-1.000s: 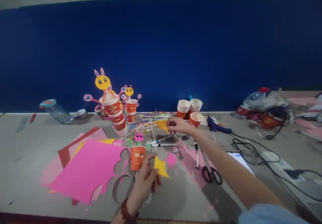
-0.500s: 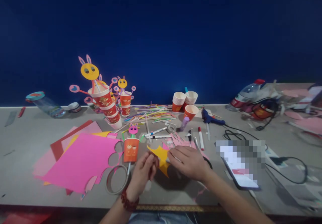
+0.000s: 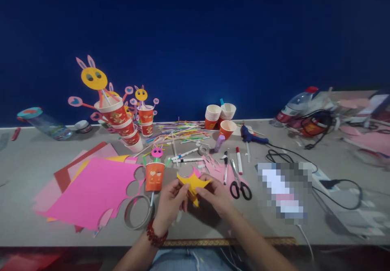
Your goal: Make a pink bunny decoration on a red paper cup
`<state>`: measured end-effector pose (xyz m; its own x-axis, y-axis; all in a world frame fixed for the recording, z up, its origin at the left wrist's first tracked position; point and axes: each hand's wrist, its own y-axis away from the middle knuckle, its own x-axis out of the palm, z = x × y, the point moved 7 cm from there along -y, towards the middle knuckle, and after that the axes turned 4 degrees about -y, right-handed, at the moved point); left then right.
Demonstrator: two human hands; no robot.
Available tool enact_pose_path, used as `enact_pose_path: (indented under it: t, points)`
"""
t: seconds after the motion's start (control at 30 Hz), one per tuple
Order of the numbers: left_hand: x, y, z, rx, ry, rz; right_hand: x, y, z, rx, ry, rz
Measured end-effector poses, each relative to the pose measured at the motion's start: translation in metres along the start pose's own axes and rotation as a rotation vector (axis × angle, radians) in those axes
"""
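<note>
A yellow paper cutout (image 3: 193, 183) with pointed corners is held between both hands above the table's near middle. My left hand (image 3: 173, 198) pinches its left side, thumb on top. My right hand (image 3: 215, 194) grips its right side, also with the thumb on the front. A bit of bright pink paper (image 3: 195, 172) shows behind the yellow piece; whether it is attached, I cannot tell. Left of my hands stands an orange paper cup (image 3: 154, 176) with a pink rabbit face (image 3: 157, 152) on top. Scissors (image 3: 240, 187) with black handles lie to the right of my right hand.
Pink paper sheets (image 3: 88, 194) and a tape roll (image 3: 137, 213) lie left. Behind are stacked cup figures (image 3: 117, 116), colored sticks (image 3: 183, 133) and paper cups (image 3: 212, 114). A glue gun (image 3: 254, 136), a red marker (image 3: 239, 161), a blurred-out device (image 3: 283, 191) and cables (image 3: 283, 156) are right.
My right hand has shifted down to the yellow paper's right side, showing more of it. The scissors are now in full view. The camera view has shifted slightly.
</note>
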<state>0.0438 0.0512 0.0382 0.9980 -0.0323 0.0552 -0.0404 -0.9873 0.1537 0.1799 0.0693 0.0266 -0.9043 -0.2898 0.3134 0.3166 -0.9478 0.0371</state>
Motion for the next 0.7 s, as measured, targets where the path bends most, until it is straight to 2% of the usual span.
enact_pose_path:
  t: [0.27, 0.7]
  points:
    - [0.009, -0.011, 0.006, -0.036, 0.072, 0.003, 0.000, -0.006, -0.018, 0.022, -0.063, -0.033]
    - [0.007, -0.013, 0.022, -0.057, 0.026, -0.008, -0.003, -0.004, -0.013, -0.015, 0.045, -0.021]
